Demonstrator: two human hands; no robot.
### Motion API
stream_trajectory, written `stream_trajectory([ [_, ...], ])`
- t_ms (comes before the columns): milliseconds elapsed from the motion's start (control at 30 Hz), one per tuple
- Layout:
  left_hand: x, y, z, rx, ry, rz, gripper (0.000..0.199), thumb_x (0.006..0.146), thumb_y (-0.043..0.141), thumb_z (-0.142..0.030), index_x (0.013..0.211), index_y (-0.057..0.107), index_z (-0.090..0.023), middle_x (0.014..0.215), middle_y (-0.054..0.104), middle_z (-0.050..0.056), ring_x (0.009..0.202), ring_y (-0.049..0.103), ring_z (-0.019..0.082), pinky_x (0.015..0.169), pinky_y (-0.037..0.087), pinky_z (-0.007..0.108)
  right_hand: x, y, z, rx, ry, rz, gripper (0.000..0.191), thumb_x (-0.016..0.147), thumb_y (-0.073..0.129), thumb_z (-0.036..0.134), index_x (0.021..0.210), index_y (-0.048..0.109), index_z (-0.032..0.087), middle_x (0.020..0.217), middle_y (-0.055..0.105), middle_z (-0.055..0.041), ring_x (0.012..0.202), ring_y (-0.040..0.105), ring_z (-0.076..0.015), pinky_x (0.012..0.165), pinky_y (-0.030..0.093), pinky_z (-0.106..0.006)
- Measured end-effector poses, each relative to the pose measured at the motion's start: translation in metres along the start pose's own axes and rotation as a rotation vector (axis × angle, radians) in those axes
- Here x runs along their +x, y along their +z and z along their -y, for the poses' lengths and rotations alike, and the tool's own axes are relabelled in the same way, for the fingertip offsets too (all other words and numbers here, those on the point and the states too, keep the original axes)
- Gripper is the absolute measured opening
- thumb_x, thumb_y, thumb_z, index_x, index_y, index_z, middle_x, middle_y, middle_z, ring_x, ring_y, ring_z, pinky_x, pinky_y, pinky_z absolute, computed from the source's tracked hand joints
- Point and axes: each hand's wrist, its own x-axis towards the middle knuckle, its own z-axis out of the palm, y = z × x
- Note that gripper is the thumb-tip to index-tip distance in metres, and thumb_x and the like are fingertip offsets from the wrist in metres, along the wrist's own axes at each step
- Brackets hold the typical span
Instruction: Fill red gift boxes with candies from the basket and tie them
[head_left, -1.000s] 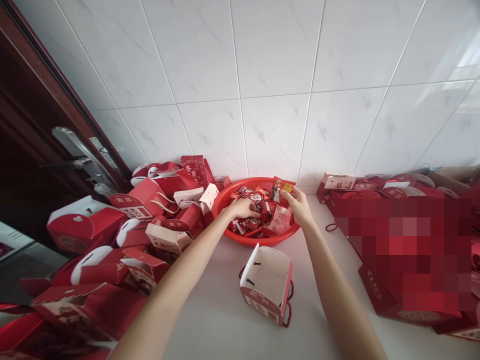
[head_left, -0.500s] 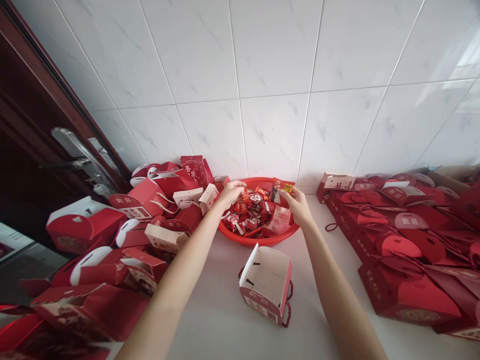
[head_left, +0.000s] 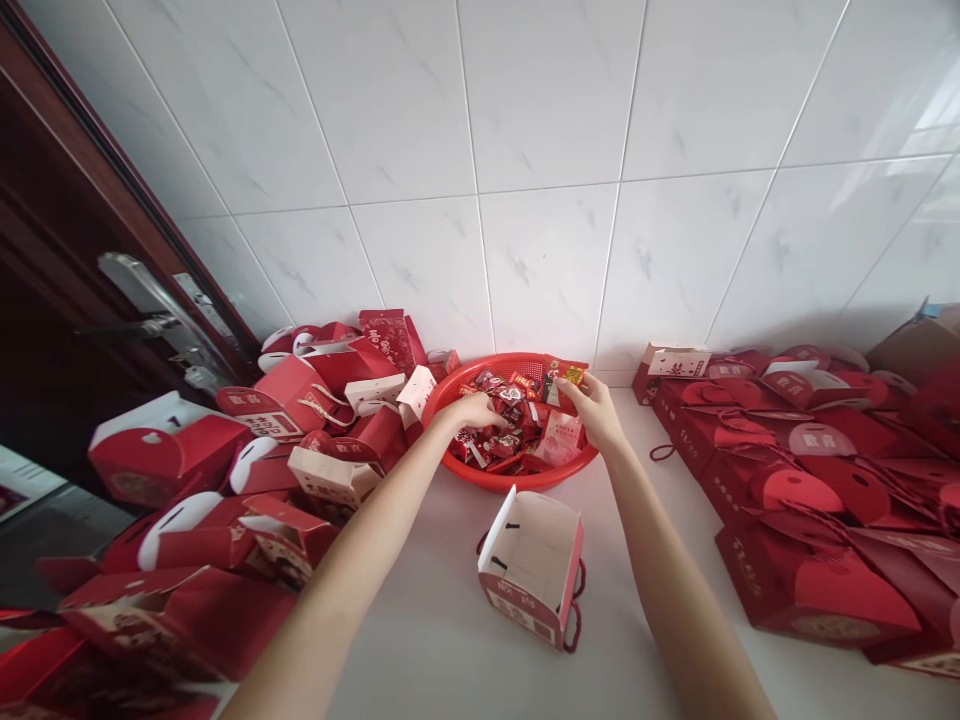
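A red plastic basket [head_left: 480, 480] holds many small wrapped sweets [head_left: 510, 440]. My left hand [head_left: 474, 410] reaches into its left part, with the fingers bent down among the wrappers; the fingertips are partly hidden. At the basket's right rim, my right hand [head_left: 592, 405] pinches a red and gold packet [head_left: 571, 373] between thumb and fingers. Nearer to me on the white surface stands an open box [head_left: 536, 550], red outside and white inside, with its top open and dark red cord handles at its side. Nothing but short black cord ends shows inside it.
Many red and white boxes [head_left: 180, 450] are heaped on the left, beside a dark door with a metal handle [head_left: 142, 290]. Rows of closed red boxes [head_left: 817, 590] fill the right. A tiled wall [head_left: 547, 250] rises behind the basket.
My left hand has moved down and slightly right, from above the basket's left edge to among the sweets. My right hand still holds the packet in nearly the same place.
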Motion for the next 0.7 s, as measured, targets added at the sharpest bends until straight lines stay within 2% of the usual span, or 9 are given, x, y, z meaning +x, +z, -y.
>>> stream_trajectory([
  [133, -0.001, 0.010, -0.005, 0.152, -0.001, 0.024, 0.046, 0.069, 0.081, -0.023, 0.040, 0.046, -0.020, 0.041, 0.043, -0.004, 0.064, 0.064, 0.018, 0.067, 0.045, 0.024, 0.000, 0.000, 0.000, -0.016, -0.006, 0.011, 0.037, 0.072, 0.075, 0.050, 0.092, 0.070, 0.020, 0.102, 0.077, -0.0089, 0.099, 0.070, -0.0274, 0.087, 0.055, -0.040],
  [200, -0.001, 0.011, -0.007, 0.206, -0.018, 0.064, 0.042, 0.065, 0.084, -0.025, 0.042, 0.049, -0.020, 0.043, 0.047, -0.003, 0.069, 0.064, 0.021, 0.068, 0.045, 0.026, 0.000, 0.000, 0.000, -0.027, -0.011, 0.014, 0.038, 0.071, 0.076, 0.051, 0.092, 0.070, 0.019, 0.103, 0.077, -0.0090, 0.099, 0.070, -0.0270, 0.087, 0.054, -0.039],
  [333, -0.005, 0.006, -0.012, 0.233, -0.058, 0.180, 0.030, 0.051, 0.088, -0.021, 0.044, 0.060, -0.017, 0.043, 0.052, 0.000, 0.065, 0.061, 0.024, 0.064, 0.043, 0.029, 0.000, 0.000, 0.000, -0.048, -0.016, 0.012, 0.039, 0.071, 0.075, 0.052, 0.091, 0.070, 0.019, 0.099, 0.077, -0.0084, 0.095, 0.070, -0.0258, 0.083, 0.055, -0.037],
  [467, -0.010, -0.004, -0.014, 0.131, -0.033, 0.207, 0.017, 0.054, 0.084, -0.018, 0.049, 0.067, -0.017, 0.047, 0.057, -0.001, 0.062, 0.057, 0.020, 0.061, 0.039, 0.029, 0.000, 0.000, 0.000, -0.043, -0.014, 0.016, 0.038, 0.071, 0.075, 0.052, 0.090, 0.069, 0.019, 0.095, 0.077, -0.0074, 0.091, 0.070, -0.0249, 0.080, 0.055, -0.036],
  [567, -0.012, -0.011, -0.014, -0.013, 0.021, 0.153, 0.012, 0.060, 0.082, -0.023, 0.056, 0.073, -0.018, 0.056, 0.063, -0.001, 0.069, 0.060, 0.021, 0.065, 0.041, 0.029, 0.000, 0.000, 0.000, -0.039, -0.019, 0.020, 0.037, 0.071, 0.076, 0.052, 0.089, 0.070, 0.020, 0.096, 0.077, -0.0068, 0.092, 0.070, -0.0249, 0.080, 0.055, -0.036],
  [700, -0.015, -0.017, -0.015, -0.266, 0.109, 0.050, 0.014, 0.065, 0.082, -0.030, 0.075, 0.079, -0.020, 0.080, 0.075, 0.001, 0.086, 0.066, 0.021, 0.077, 0.047, 0.027, 0.000, -0.001, 0.000, 0.002, 0.002, 0.020, 0.038, 0.071, 0.076, 0.052, 0.089, 0.070, 0.020, 0.093, 0.077, -0.0059, 0.088, 0.070, -0.0235, 0.077, 0.055, -0.034],
])
